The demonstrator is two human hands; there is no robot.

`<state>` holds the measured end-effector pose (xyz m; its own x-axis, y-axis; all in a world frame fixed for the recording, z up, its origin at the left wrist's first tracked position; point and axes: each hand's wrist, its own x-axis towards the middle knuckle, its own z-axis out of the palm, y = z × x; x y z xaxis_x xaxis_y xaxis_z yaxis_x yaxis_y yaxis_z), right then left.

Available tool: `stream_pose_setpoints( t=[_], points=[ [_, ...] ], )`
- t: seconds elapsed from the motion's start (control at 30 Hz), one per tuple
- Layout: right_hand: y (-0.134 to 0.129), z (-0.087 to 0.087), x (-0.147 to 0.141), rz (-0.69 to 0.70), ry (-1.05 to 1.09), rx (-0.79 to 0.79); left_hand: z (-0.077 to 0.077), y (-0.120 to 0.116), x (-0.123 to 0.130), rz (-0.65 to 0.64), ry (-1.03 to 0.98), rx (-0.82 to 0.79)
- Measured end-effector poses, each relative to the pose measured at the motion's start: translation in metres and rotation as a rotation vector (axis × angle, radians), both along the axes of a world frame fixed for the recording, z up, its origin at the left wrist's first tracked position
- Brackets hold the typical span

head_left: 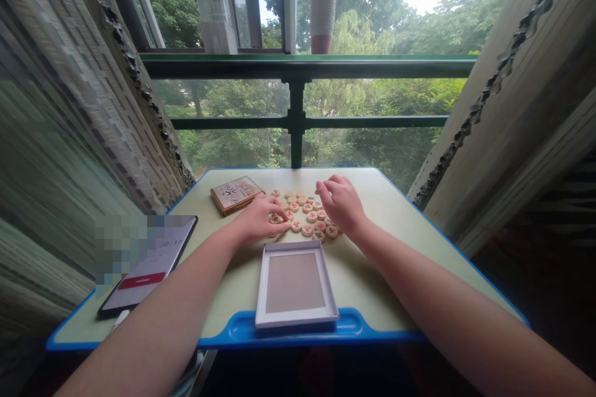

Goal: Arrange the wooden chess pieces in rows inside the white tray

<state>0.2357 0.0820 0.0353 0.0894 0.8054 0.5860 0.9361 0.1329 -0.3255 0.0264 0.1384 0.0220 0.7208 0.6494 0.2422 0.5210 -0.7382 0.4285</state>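
Round wooden Chinese chess pieces (311,217) with red and dark characters lie loosely grouped on the table, some with blank faces up. My left hand (258,218) is at the group's left side, its thumb and fingers closed about a dark-lettered Chinese chess piece (275,219). At the right side is my right hand (343,201), its fingers curled inward; whatever they may hold is hidden. In front of the pieces lies a shallow open box tray (298,321) with a white rim and grey-brown bottom.
A box with a printed top (236,193) lies at the back left of the table. A phone (153,267) rests at the left edge. The table (395,298) has a blue rim with a moulded recess at the front. Curtains flank it; a green railing (307,67) stands behind.
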Motion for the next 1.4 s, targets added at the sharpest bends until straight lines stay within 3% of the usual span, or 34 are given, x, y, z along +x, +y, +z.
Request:
stream_pose_setpoints(
  t=[0.3,0.5,0.67,0.9,1.17,1.3,1.4],
  points=[
    [0.001,-0.005,0.001,0.011,0.011,0.03,-0.009,0.006,0.001,0.016,-0.021,-0.027],
    [0.002,-0.007,-0.001,0.018,-0.026,-0.01,-0.007,0.006,0.001,0.027,0.02,0.059],
    [0.002,-0.01,-0.003,0.028,-0.127,-0.106,-0.005,0.007,0.001,0.102,0.001,0.097],
    [0.007,-0.013,0.002,0.016,-0.173,-0.227,-0.006,0.007,0.001,0.098,0.005,0.12],
    [0.013,-0.012,-0.009,0.081,-0.241,-0.316,0.001,0.016,-0.01,0.348,0.098,0.253],
    [0.021,-0.011,-0.015,0.012,-0.359,-0.358,0.007,0.02,-0.017,0.443,0.106,0.198],
    [0.025,-0.01,-0.015,0.002,-0.378,-0.376,0.01,0.019,-0.019,0.436,0.127,0.127]
  ],
)
